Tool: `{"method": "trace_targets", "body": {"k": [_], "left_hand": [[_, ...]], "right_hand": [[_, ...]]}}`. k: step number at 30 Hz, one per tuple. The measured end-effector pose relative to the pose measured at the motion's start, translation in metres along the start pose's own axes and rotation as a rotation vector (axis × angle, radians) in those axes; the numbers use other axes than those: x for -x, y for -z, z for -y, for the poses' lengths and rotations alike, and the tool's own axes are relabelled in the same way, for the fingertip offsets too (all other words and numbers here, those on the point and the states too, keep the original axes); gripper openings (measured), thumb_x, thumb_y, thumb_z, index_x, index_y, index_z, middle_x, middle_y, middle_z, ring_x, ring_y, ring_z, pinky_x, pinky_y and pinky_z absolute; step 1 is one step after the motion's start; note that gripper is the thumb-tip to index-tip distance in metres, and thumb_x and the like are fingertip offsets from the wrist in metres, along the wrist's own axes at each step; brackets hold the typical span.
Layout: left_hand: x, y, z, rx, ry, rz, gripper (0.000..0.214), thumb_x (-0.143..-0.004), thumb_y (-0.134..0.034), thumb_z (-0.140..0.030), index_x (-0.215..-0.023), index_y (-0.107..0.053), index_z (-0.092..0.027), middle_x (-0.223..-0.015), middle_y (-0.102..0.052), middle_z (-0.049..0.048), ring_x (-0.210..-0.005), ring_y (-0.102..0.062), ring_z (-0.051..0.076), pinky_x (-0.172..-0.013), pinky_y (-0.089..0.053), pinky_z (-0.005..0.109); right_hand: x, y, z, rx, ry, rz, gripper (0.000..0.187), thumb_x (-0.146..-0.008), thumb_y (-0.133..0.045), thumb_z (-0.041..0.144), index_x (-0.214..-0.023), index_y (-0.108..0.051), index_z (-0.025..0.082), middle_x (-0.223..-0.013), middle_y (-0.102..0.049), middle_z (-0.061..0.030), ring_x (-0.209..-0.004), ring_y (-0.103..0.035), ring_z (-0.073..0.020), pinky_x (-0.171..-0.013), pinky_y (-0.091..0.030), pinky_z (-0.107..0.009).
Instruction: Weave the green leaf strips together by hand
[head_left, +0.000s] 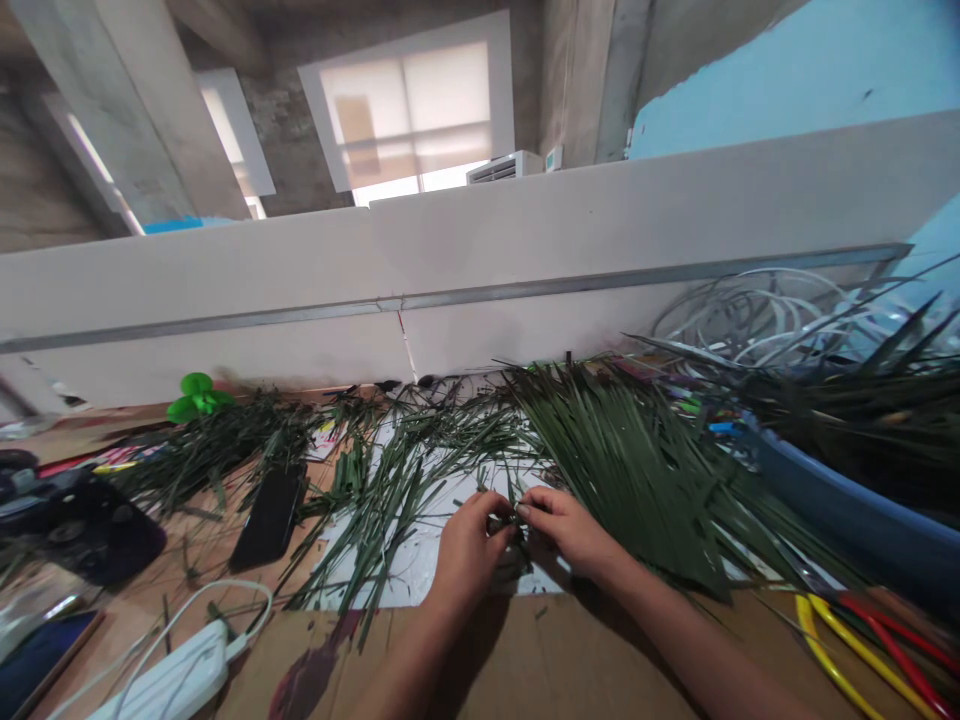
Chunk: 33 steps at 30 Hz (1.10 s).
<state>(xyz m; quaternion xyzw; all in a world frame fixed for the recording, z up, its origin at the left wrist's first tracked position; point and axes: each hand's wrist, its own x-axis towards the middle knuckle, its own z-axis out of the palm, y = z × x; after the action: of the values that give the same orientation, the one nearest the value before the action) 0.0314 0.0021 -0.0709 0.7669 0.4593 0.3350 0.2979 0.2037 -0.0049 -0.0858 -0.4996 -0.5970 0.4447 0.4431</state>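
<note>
My left hand (471,545) and my right hand (564,527) meet at the middle of the desk, fingers pinched together on a small folded piece of green leaf strip (508,522). Both hands rest over white paper (420,560) strewn with thin green leaf strips (390,480). A thick fan of long dark green leaf blades (630,460) lies just right of my right hand. A brown cardboard sheet (525,650) lies under my forearms.
A black phone (270,515) lies left of the strips. A white power strip with cable (176,680) sits at front left, a dark device (75,520) at far left. Yellow and red handles (862,650) at front right. A white partition wall (480,280) backs the desk; coiled white cables (765,320) at back right.
</note>
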Motion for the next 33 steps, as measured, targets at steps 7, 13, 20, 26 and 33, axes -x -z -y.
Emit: {"method": "trace_targets", "body": {"k": [7, 13, 20, 26, 33], "left_hand": [[-0.004, 0.007, -0.001, 0.168, 0.054, 0.032, 0.005, -0.071, -0.063, -0.02, -0.068, -0.059, -0.02, -0.077, -0.054, 0.0002, -0.073, -0.05, 0.017, -0.068, -0.036, 0.027], [-0.014, 0.007, 0.01, 0.583, 0.284, 0.065, 0.015, -0.066, -0.063, -0.029, -0.062, -0.052, -0.021, -0.057, -0.046, -0.0034, -0.056, -0.04, 0.013, -0.057, -0.031, 0.026], [-0.01, 0.012, 0.009, 0.664, 0.305, -0.072, 0.014, -0.067, -0.062, -0.031, -0.062, -0.054, -0.02, -0.061, -0.05, -0.0024, -0.06, -0.045, 0.013, -0.059, -0.034, 0.025], [-0.01, 0.019, 0.008, 0.747, 0.327, -0.118, 0.011, -0.064, -0.061, -0.021, -0.056, -0.053, -0.02, -0.054, -0.052, -0.0025, -0.053, -0.045, 0.012, -0.054, -0.034, 0.024], [-0.013, 0.025, 0.015, 0.847, 0.34, -0.19, 0.012, -0.071, -0.064, -0.027, -0.066, -0.057, -0.018, -0.076, -0.07, 0.0038, -0.067, -0.06, 0.014, -0.064, -0.043, 0.025]], "right_hand": [[0.002, 0.0, 0.004, 0.108, 0.046, -0.021, 0.017, -0.079, -0.055, 0.036, -0.069, -0.053, 0.022, -0.061, -0.047, 0.0043, -0.058, -0.042, -0.0145, -0.055, -0.032, -0.026], [0.005, 0.001, 0.01, 0.205, 0.079, -0.056, 0.014, -0.083, -0.057, 0.033, -0.079, -0.062, 0.02, -0.071, -0.06, 0.0013, -0.069, -0.052, -0.0169, -0.063, -0.037, -0.027], [0.008, 0.005, 0.02, 0.327, 0.124, -0.082, 0.013, -0.084, -0.058, 0.03, -0.079, -0.067, 0.021, -0.078, -0.069, -0.0015, -0.076, -0.06, -0.0199, -0.069, -0.04, -0.029], [0.006, 0.008, 0.016, 0.253, 0.107, -0.114, 0.011, -0.079, -0.064, 0.032, -0.079, -0.068, 0.022, -0.073, -0.067, -0.0004, -0.071, -0.059, -0.0192, -0.065, -0.041, -0.028], [0.001, 0.01, 0.006, -0.096, -0.081, -0.109, 0.02, -0.072, -0.066, 0.039, -0.079, -0.058, 0.022, -0.057, -0.051, 0.0067, -0.041, -0.042, -0.01, -0.04, -0.03, -0.023]]}}
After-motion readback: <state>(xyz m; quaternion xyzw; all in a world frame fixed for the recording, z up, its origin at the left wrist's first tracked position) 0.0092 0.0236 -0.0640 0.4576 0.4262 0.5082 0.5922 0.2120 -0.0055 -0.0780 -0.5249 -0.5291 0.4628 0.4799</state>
